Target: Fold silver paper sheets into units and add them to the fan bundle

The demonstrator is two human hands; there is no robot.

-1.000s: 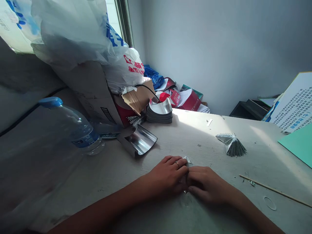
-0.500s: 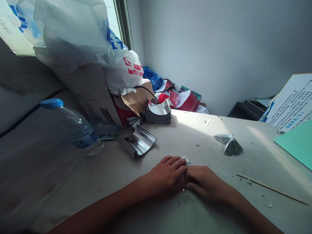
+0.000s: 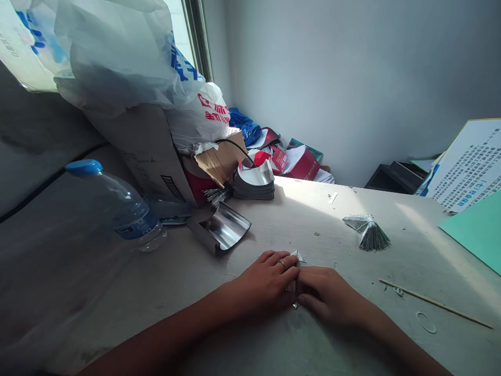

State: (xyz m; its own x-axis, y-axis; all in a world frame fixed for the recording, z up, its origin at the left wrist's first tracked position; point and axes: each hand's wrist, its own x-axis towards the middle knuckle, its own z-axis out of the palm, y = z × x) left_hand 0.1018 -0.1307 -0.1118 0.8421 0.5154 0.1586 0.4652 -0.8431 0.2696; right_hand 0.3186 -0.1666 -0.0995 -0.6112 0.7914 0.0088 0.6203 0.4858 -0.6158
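Left hand (image 3: 266, 285) and right hand (image 3: 327, 295) press close together, pinching a small folded foil piece (image 3: 298, 256) on the table (image 3: 410, 256); even fingertip pressure should keep its creases crisp.

Bare forearms (image 3: 183, 326), a thin metal ring (image 3: 282, 264) on the left hand (image 3: 266, 284)

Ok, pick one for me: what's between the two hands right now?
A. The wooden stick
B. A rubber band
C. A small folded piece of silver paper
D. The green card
C. The small folded piece of silver paper shows between the left hand and the right hand, with its tips poking out beyond the fingers.
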